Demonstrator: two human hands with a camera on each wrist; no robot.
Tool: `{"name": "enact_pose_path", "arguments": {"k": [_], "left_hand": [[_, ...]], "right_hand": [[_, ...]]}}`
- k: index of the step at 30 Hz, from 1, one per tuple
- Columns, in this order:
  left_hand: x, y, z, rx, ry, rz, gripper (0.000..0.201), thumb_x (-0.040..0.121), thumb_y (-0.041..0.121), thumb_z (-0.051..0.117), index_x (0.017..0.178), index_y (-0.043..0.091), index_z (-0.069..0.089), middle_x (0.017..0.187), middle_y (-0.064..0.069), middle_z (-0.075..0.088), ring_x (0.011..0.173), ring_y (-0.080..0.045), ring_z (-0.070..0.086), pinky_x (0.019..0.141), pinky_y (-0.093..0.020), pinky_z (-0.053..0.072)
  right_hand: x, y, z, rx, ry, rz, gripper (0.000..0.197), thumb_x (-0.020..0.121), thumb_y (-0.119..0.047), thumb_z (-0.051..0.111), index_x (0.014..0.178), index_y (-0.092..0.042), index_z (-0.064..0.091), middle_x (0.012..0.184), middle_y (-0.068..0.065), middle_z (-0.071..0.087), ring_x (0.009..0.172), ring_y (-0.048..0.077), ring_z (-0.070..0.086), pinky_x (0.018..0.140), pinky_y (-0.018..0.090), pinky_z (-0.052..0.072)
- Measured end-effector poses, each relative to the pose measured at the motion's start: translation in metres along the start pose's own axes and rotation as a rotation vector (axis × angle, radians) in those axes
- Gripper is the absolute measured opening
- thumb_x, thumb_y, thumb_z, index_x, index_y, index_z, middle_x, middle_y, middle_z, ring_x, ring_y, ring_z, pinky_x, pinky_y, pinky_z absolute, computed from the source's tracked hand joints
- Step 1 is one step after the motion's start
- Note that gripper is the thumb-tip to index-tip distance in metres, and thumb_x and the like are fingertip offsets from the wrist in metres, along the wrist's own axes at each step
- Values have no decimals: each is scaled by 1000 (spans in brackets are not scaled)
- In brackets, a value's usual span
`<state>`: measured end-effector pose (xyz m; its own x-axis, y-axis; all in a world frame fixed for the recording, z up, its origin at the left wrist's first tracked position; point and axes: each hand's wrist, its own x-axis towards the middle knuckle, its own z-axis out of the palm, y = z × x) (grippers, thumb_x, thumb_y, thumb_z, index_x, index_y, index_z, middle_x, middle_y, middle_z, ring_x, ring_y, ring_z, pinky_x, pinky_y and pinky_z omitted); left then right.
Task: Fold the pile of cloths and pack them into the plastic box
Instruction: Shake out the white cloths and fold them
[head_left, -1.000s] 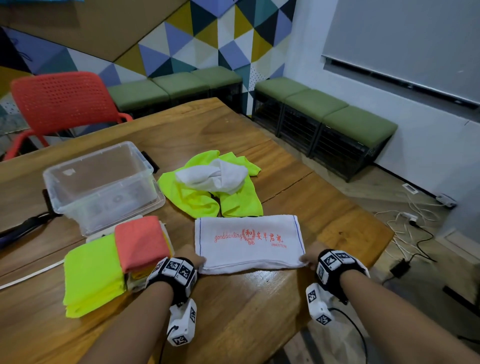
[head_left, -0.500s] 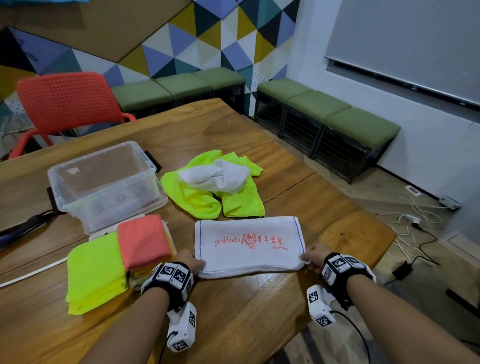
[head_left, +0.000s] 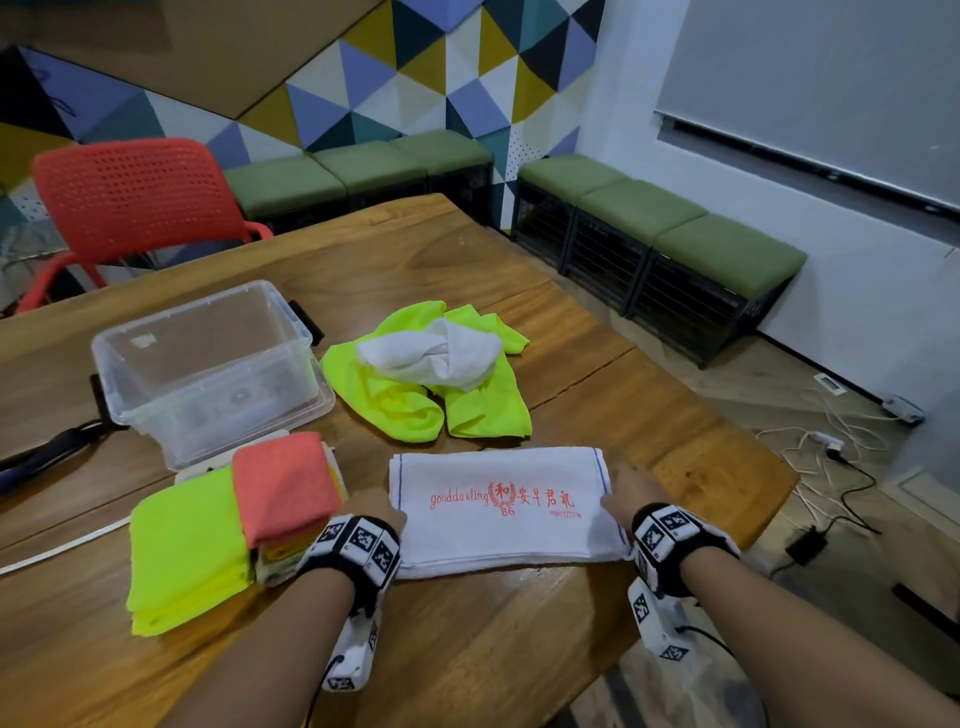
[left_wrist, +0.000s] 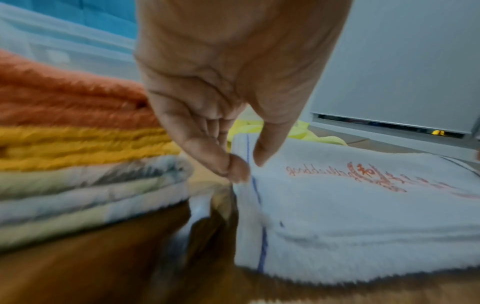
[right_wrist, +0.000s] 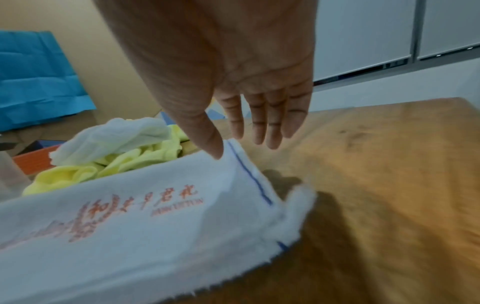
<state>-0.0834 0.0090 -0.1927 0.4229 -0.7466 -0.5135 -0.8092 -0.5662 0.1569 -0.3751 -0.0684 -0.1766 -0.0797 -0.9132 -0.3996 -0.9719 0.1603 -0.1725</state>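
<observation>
A white towel (head_left: 498, 509) with red print lies folded flat on the wooden table in front of me. My left hand (head_left: 376, 512) is at its left short edge; in the left wrist view the left hand (left_wrist: 246, 164) pinches that edge of the towel (left_wrist: 350, 216) between thumb and forefinger. My right hand (head_left: 623, 491) is at the right edge. In the right wrist view the right hand (right_wrist: 244, 139) has straight fingers, with the thumb touching the towel (right_wrist: 130, 226). The clear plastic box (head_left: 234, 415) stands at the back left.
Folded cloths are stacked left of the towel, a red one (head_left: 283, 483) on top and a neon yellow one (head_left: 187, 551) beside it. Behind lies a loose pile of neon cloths (head_left: 410, 400) with a crumpled white cloth (head_left: 436, 353). The table edge (head_left: 753, 467) is close on the right.
Both hands have slid a little away from me along the towel's short edges, the right one more. The towel lies flat as before.
</observation>
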Motion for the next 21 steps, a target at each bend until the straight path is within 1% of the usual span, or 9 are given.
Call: {"name": "enact_pose_path", "arguments": {"k": [3, 5, 8, 12, 14, 16, 18, 20, 21], "left_hand": [[-2, 20, -15, -16, 201, 85, 30, 93, 16, 44, 121, 9, 53, 127, -10, 56, 114, -28, 57, 88, -32, 45], [1, 36, -16, 21, 297, 280, 36, 94, 14, 39, 129, 14, 47, 133, -8, 50, 118, -27, 52, 94, -35, 42], [6, 58, 7, 135, 236, 554, 44, 98, 13, 32, 143, 17, 33, 149, -6, 32, 134, -24, 37, 106, -34, 33], [14, 65, 48, 312, 11, 441, 62, 99, 46, 14, 150, 17, -8, 158, -4, -16, 146, -26, -12, 118, -44, 2], [24, 56, 66, 248, 68, 447, 87, 79, 69, -15, 146, 15, -18, 156, -5, -21, 143, -22, -21, 117, -46, -5], [35, 43, 71, 252, 172, 442, 85, 81, 67, -19, 148, 16, -11, 159, -6, -8, 143, -19, -20, 116, -43, -7], [52, 27, 81, 256, 162, 428, 66, 93, 58, -2, 150, 25, 4, 152, -7, 23, 145, -22, -16, 116, -39, -7], [61, 20, 84, 268, 195, 448, 60, 95, 55, 2, 146, 26, 14, 140, -6, 37, 146, -23, -12, 116, -36, -6], [56, 24, 75, 260, 206, 448, 60, 96, 53, 4, 146, 25, 19, 138, -7, 41, 147, -24, -4, 116, -36, -5]], "right_hand": [[8, -24, -1, -58, 105, -193, 39, 94, -25, 47, 131, -16, 43, 133, 7, 48, 116, 25, 51, 97, 37, 46], [8, -45, 5, -102, 83, -347, 44, 95, -22, 43, 137, -14, 37, 144, 8, 39, 126, 27, 43, 105, 40, 39], [-1, -76, 30, -217, -50, -524, 58, 98, -21, 37, 149, -11, 12, 158, 10, 6, 145, 28, 13, 117, 40, 19], [4, -80, 62, -319, -246, -521, 71, 97, -40, 34, 150, -17, -6, 157, 9, -18, 146, 26, -12, 118, 43, -2], [16, -67, 67, -380, -258, -549, 82, 91, -64, 22, 149, -18, -11, 154, 7, -25, 145, 26, -16, 117, 42, -8], [23, -54, 62, -363, -241, -595, 108, 66, -85, -11, 148, -15, -15, 145, 5, -33, 144, 26, -19, 113, 40, -15], [37, -36, 61, -374, -194, -586, 114, 58, -79, -26, 145, -6, -14, 147, 8, -23, 143, 29, -17, 112, 37, -15], [48, -22, 55, -452, -138, -463, 94, 84, -68, -15, 148, -4, 9, 152, 10, 25, 142, 31, 10, 116, 38, -1], [53, -16, 50, -482, -90, -444, 86, 89, -63, -12, 146, -5, 17, 148, 8, 38, 139, 28, 18, 113, 38, 2]]}}
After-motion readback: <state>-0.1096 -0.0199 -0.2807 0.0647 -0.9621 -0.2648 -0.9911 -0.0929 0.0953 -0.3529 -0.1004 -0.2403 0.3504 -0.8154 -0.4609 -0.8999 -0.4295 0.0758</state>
